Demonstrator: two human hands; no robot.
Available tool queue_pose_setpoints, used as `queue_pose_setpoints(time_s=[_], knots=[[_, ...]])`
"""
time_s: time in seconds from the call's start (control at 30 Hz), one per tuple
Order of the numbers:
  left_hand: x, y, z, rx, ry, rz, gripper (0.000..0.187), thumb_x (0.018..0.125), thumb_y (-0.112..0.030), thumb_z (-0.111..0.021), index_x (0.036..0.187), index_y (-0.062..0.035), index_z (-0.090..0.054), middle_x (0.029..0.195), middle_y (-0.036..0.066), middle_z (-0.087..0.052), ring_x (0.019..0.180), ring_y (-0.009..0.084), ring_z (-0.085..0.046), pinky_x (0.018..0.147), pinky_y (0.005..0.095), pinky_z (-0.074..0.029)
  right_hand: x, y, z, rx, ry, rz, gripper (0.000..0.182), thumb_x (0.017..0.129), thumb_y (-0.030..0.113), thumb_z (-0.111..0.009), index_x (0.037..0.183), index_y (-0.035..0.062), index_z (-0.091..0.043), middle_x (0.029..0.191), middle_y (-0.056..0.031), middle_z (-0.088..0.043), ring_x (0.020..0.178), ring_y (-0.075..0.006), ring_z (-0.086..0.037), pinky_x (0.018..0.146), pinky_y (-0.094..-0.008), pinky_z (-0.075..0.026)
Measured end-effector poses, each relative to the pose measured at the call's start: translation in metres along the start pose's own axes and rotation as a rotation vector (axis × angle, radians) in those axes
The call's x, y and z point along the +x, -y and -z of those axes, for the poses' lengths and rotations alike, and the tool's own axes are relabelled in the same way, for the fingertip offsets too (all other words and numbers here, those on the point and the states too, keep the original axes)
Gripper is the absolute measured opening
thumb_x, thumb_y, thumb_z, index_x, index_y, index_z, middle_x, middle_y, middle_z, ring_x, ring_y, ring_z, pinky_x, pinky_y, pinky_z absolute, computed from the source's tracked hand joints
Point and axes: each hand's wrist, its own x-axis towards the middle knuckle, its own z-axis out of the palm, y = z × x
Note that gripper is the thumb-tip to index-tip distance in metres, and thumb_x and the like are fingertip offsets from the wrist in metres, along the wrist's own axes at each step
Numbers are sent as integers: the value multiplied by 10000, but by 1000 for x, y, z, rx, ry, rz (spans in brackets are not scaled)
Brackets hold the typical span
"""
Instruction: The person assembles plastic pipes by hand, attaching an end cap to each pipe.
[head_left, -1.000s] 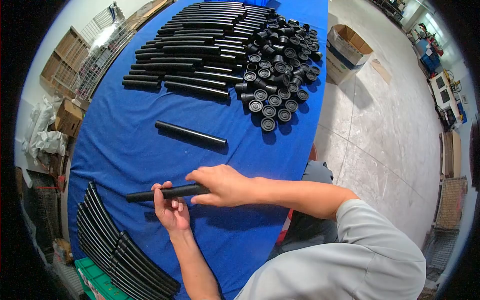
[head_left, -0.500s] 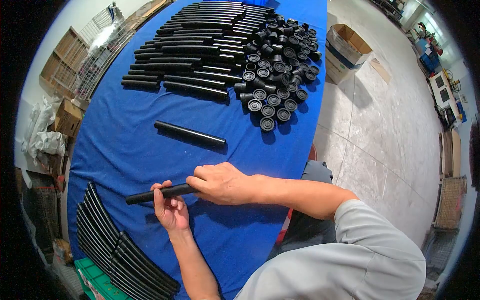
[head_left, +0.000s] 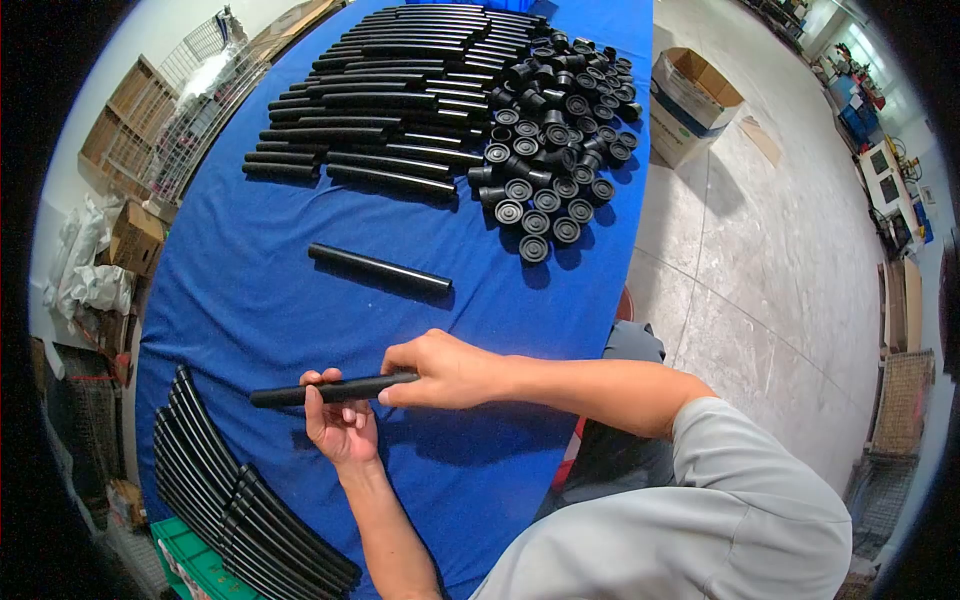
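A black tube (head_left: 283, 396) is held nearly level above the blue cloth. Around its middle, the fingers and thumb of my left hand (head_left: 345, 428) are closed from below. My right hand (head_left: 445, 370) grips its right end between thumb and fingers; the very tip is partly hidden there. Another black tube (head_left: 380, 270) lies alone on the cloth, a little beyond my hands. To the lower left, several long black tubes (head_left: 215, 465) lie side by side near my left forearm.
Rows of black tubes (head_left: 385, 100) cover the far part of the blue-covered table (head_left: 230, 260). Beside them sits a heap of black round-ended caps (head_left: 545, 200). A green crate (head_left: 190, 560) is at the lower left. An open cardboard box (head_left: 690, 110) stands on the floor, right.
My right hand has slid slightly right along the tube and its fingers have loosened, showing more of the tube's right part. My left hand has stayed nearly still.
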Motion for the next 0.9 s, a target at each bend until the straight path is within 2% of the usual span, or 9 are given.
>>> queue_pose_setpoints(time_s=[0.1,0.13,0.23,0.33,0.43,0.6,0.7,0.8,0.9], knots=[[2,0,4,-18,-85,3,170,1039,-214,-581,1141,-84,-621,1111,183,-723,534,130,-602,410,230,-490,-4,-8,-10,-293,-359,387,405,844,281,-755,1112,26,-591,944,-174,-646,792,-402,-658,647,-511,-514],[2,0,4,-10,-110,-3,169,1039,-211,-579,1142,-83,-620,1110,184,-722,532,132,-603,409,231,-491,-7,-1,-5,-452,-349,456,404,839,277,-756,1100,22,-584,953,-166,-642,779,-407,-655,663,-506,-517],[1,2,0,-5,-120,3,166,1041,-204,-574,1143,-81,-618,1107,186,-722,532,136,-603,409,234,-496,-3,-4,-10,-578,-299,403,370,833,265,-747,1051,8,-595,906,-170,-657,780,-402,-663,664,-495,-518],[0,0,-2,-19,-45,19,166,1042,-203,-572,1143,-80,-618,1108,187,-721,536,135,-604,412,237,-503,0,-7,-11,-105,-223,280,334,832,256,-730,1001,-6,-611,836,-180,-670,777,-394,-675,652,-489,-518],[0,0,1,-32,-51,11,183,1049,-212,-559,1144,-69,-623,1114,191,-722,533,138,-600,407,248,-505,-2,4,-4,92,-116,64,311,828,250,-718,960,-12,-615,785,-191,-673,772,-387,-682,647,-487,-518],[2,1,4,-28,-107,-5,215,1059,-226,-539,1133,-53,-642,1110,196,-726,524,145,-592,397,255,-496,-4,-2,-12,-533,-319,375,355,823,244,-741,1061,-3,-652,838,-183,-672,799,-379,-686,663,-490,-534],[-1,2,-4,-24,-64,-5,207,1055,-226,-550,1113,-55,-652,1099,186,-726,522,137,-584,397,252,-493,-4,-6,-10,-135,-226,309,397,825,246,-760,1117,20,-613,889,-151,-636,807,-365,-678,663,-501,-532],[-1,2,-1,5,-96,-6,200,1050,-232,-563,1108,-60,-649,1086,177,-725,522,129,-577,399,251,-493,3,-3,1,-8,4,-55,492,836,236,-788,1235,41,-578,931,-119,-604,820,-331,-661,643,-462,-532],[1,1,2,-9,-143,-7,187,1044,-231,-578,1101,-66,-645,1076,170,-726,521,123,-573,398,248,-491,-7,-1,-7,-397,-348,440,466,844,219,-780,1221,28,-583,918,-131,-612,828,-338,-660,654,-458,-525]])
